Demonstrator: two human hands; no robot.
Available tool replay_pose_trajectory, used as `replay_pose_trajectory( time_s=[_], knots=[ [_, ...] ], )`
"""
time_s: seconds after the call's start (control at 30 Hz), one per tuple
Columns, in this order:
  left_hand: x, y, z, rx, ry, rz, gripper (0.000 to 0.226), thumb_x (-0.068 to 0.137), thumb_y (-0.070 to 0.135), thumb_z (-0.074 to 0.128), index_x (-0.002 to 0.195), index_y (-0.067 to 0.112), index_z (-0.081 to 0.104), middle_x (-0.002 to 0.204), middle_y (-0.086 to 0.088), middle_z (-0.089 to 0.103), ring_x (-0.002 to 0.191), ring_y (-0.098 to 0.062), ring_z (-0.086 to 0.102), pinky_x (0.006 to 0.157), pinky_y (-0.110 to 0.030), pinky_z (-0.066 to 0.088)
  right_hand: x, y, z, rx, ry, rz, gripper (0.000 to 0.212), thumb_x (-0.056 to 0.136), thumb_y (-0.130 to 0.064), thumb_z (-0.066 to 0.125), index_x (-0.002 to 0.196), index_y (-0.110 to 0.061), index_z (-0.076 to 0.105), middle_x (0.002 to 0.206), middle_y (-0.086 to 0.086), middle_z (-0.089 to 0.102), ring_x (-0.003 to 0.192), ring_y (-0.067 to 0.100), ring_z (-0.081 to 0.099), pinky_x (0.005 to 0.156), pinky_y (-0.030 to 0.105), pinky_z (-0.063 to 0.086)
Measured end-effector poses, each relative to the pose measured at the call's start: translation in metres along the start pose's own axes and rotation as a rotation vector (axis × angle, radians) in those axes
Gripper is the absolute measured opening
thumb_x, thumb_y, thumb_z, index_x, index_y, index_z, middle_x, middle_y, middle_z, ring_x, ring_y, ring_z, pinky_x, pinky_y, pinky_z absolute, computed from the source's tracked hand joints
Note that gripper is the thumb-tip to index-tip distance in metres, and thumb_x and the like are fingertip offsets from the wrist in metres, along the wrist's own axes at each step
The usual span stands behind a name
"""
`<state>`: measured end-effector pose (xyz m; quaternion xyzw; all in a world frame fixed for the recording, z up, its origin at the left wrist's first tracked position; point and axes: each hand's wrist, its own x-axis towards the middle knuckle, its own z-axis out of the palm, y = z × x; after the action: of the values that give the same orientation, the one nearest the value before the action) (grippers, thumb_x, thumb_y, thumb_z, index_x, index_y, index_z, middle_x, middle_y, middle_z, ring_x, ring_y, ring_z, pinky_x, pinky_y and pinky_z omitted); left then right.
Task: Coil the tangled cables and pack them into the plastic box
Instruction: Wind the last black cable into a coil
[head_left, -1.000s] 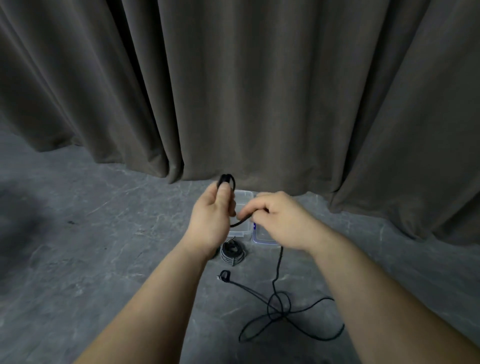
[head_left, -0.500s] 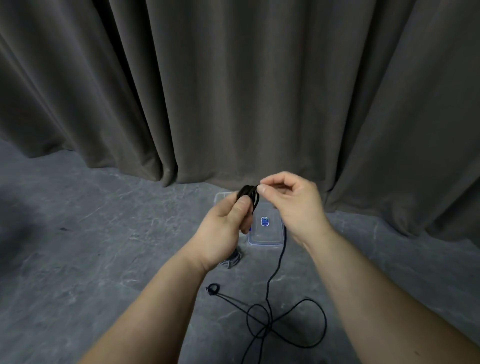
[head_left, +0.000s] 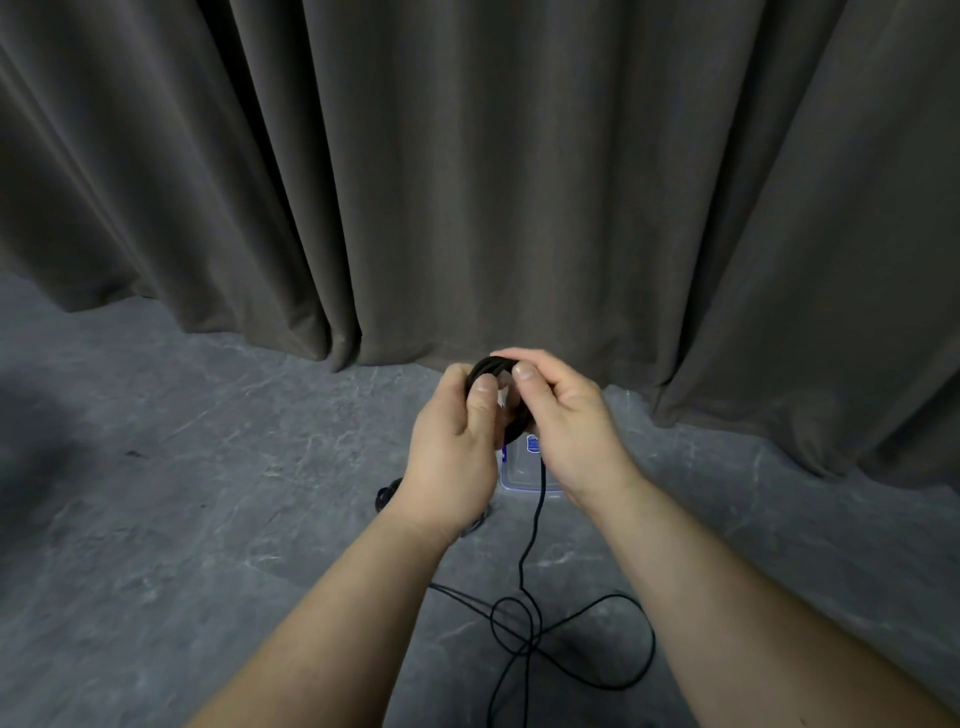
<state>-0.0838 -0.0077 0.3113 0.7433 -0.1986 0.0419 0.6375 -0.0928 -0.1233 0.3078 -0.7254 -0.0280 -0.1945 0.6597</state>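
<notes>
A black cable is partly wound into a small coil (head_left: 511, 415) held up between both hands. My left hand (head_left: 454, 447) pinches the coil's left side with the thumb on top. My right hand (head_left: 563, 431) grips its top and right side. The loose rest of the cable (head_left: 535, 525) hangs down from the coil to tangled loops (head_left: 571, 639) on the floor. The clear plastic box (head_left: 524, 475) with a blue label lies on the floor behind my hands, mostly hidden. A second coiled cable (head_left: 387, 493) peeks out left of my left wrist.
A dark grey curtain (head_left: 467, 182) hangs across the whole back, down to the grey marbled floor (head_left: 208, 493). The box lies close to the curtain's hem.
Both hands have come together on the coil, which has grown by another loop. The slack on the floor has shortened and its loops have shifted.
</notes>
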Motion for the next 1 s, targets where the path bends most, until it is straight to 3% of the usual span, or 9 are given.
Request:
replay_pose_trajectory(
  time_s=[0.13, 0.23, 0.33, 0.43, 0.57, 0.73, 0.8, 0.9, 1.0],
  knots=[
    [0.0, 0.004, 0.002, 0.047, 0.052, 0.002, 0.017, 0.101, 0.022, 0.042, 0.09, 0.022, 0.054, 0.061, 0.016, 0.056, 0.061, 0.001, 0.052, 0.061, -0.014, 0.041, 0.001, 0.003, -0.001, -0.083, 0.044, -0.04, 0.028, 0.099, -0.014, 0.049, 0.1, -0.036, 0.066, 0.084, 0.004, 0.07, 0.072, 0.006, 0.057, 0.07, 0.017, 0.049],
    [0.0, 0.002, -0.002, 0.057, 0.021, 0.024, 0.019, 0.102, 0.022, 0.042, 0.092, 0.02, 0.057, 0.06, 0.018, 0.056, 0.061, -0.001, 0.051, 0.062, -0.017, 0.043, 0.0, 0.008, -0.001, -0.138, 0.024, -0.046, 0.028, 0.097, -0.028, 0.047, 0.102, -0.05, 0.064, 0.074, -0.013, 0.064, 0.072, 0.005, 0.058, 0.073, 0.024, 0.05],
    [0.002, 0.003, -0.006, 0.005, -0.031, -0.002, 0.023, 0.102, 0.018, 0.041, 0.089, 0.009, 0.058, 0.056, 0.014, 0.051, 0.058, -0.004, 0.047, 0.061, -0.02, 0.042, 0.0, 0.009, -0.002, -0.147, 0.004, -0.032, 0.029, 0.095, -0.033, 0.046, 0.103, -0.056, 0.063, 0.082, -0.022, 0.066, 0.08, 0.003, 0.062, 0.08, 0.03, 0.052],
    [0.003, 0.006, -0.009, -0.274, -0.208, -0.1, 0.027, 0.103, 0.018, 0.041, 0.085, 0.001, 0.052, 0.056, 0.005, 0.045, 0.057, -0.011, 0.044, 0.063, -0.02, 0.042, 0.0, 0.007, -0.005, -0.07, -0.044, -0.02, 0.027, 0.097, -0.03, 0.047, 0.107, -0.048, 0.065, 0.076, -0.019, 0.065, 0.073, 0.012, 0.064, 0.075, 0.036, 0.055],
    [0.005, 0.005, -0.012, -0.43, -0.367, -0.158, 0.022, 0.091, 0.026, 0.041, 0.085, 0.007, 0.049, 0.058, 0.003, 0.046, 0.059, -0.013, 0.044, 0.072, -0.024, 0.045, -0.001, 0.002, -0.008, 0.076, -0.119, 0.064, 0.028, 0.102, -0.013, 0.042, 0.109, -0.027, 0.064, 0.059, -0.012, 0.06, 0.05, 0.012, 0.06, 0.053, 0.025, 0.052],
    [0.005, 0.005, -0.007, -0.31, -0.228, -0.139, 0.023, 0.099, 0.024, 0.04, 0.083, 0.008, 0.047, 0.055, 0.008, 0.042, 0.059, -0.01, 0.039, 0.079, -0.04, 0.04, 0.001, 0.008, -0.006, -0.057, -0.054, 0.006, 0.033, 0.1, -0.015, 0.047, 0.112, -0.042, 0.063, 0.079, -0.014, 0.069, 0.073, 0.01, 0.067, 0.076, 0.036, 0.057],
    [0.006, 0.005, -0.008, -0.319, -0.182, -0.156, 0.027, 0.104, 0.016, 0.036, 0.081, 0.01, 0.047, 0.056, 0.007, 0.041, 0.059, -0.011, 0.038, 0.08, -0.043, 0.038, 0.001, 0.009, -0.007, -0.144, -0.052, -0.017, 0.039, 0.1, -0.012, 0.048, 0.117, -0.045, 0.057, 0.093, -0.014, 0.069, 0.086, 0.005, 0.066, 0.086, 0.03, 0.055],
    [0.005, 0.007, -0.008, -0.314, -0.195, -0.137, 0.03, 0.105, 0.017, 0.034, 0.077, 0.011, 0.045, 0.057, 0.004, 0.04, 0.059, -0.012, 0.038, 0.075, -0.035, 0.04, 0.001, 0.011, -0.007, -0.217, -0.059, -0.033, 0.037, 0.099, -0.016, 0.047, 0.125, -0.039, 0.059, 0.087, -0.006, 0.07, 0.084, 0.017, 0.068, 0.087, 0.038, 0.055],
    [0.005, 0.007, -0.01, -0.27, -0.266, -0.098, 0.025, 0.095, 0.029, 0.039, 0.081, 0.009, 0.045, 0.058, 0.006, 0.043, 0.059, -0.01, 0.041, 0.066, -0.023, 0.041, 0.002, 0.012, -0.006, -0.226, -0.031, -0.042, 0.031, 0.095, -0.026, 0.046, 0.114, -0.042, 0.064, 0.073, -0.016, 0.068, 0.073, 0.015, 0.067, 0.079, 0.046, 0.057]
  ],
)
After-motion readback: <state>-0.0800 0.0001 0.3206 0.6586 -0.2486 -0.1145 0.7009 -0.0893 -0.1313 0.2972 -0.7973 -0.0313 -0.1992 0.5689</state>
